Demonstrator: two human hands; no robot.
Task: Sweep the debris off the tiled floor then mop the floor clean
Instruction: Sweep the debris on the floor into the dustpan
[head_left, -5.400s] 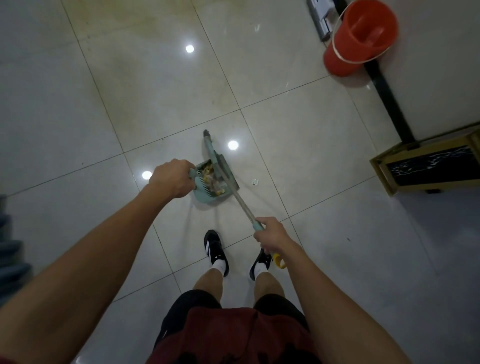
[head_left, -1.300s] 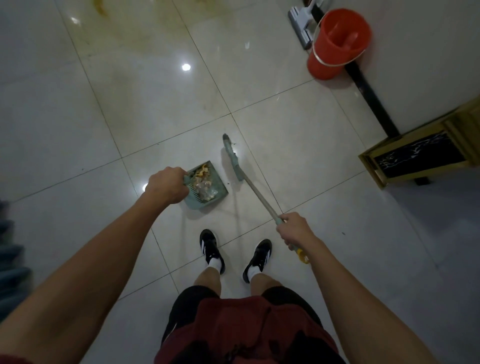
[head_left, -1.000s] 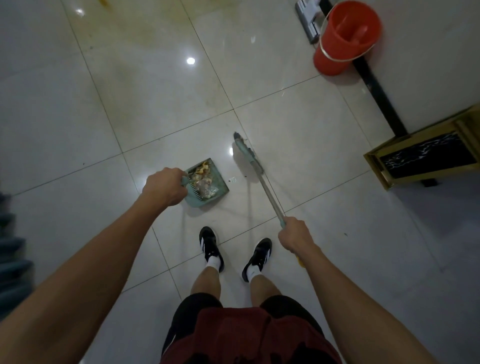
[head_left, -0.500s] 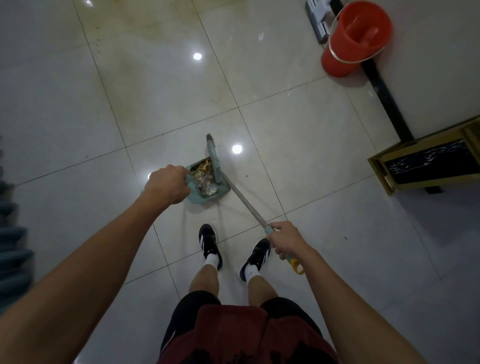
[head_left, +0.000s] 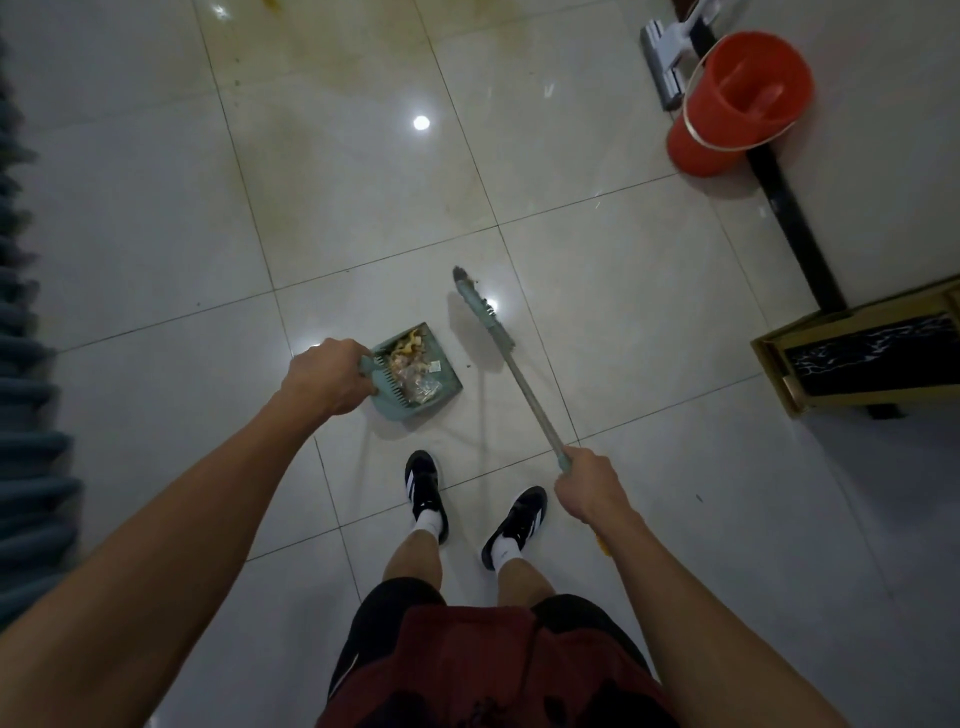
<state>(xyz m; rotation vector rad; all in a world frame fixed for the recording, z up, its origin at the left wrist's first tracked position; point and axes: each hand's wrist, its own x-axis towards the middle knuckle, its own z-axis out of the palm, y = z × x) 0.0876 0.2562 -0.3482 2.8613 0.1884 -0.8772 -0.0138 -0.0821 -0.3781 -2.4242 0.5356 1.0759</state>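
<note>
My left hand (head_left: 327, 375) grips the handle of a teal dustpan (head_left: 447, 391) that sits on the tiled floor (head_left: 623, 322) in front of my feet. Scraps of debris (head_left: 413, 370) lie piled inside the pan. My right hand (head_left: 589, 491) grips the handle of a teal broom (head_left: 519, 374). The broom head (head_left: 480, 307) is on the floor to the right of the pan, a short gap away. Yellowish stains (head_left: 343, 78) mark the tiles farther ahead.
A red bucket (head_left: 737, 104) stands at the upper right by the wall, with a flat mop head (head_left: 662, 65) beside it. A gold-framed dark cabinet (head_left: 862, 353) juts in at the right. Blue fabric (head_left: 26, 415) runs along the left edge.
Half a second ago the broom head lay across the dustpan's mouth; it has now swung out to the right, away from the pan. The dustpan and left hand stayed in place.
</note>
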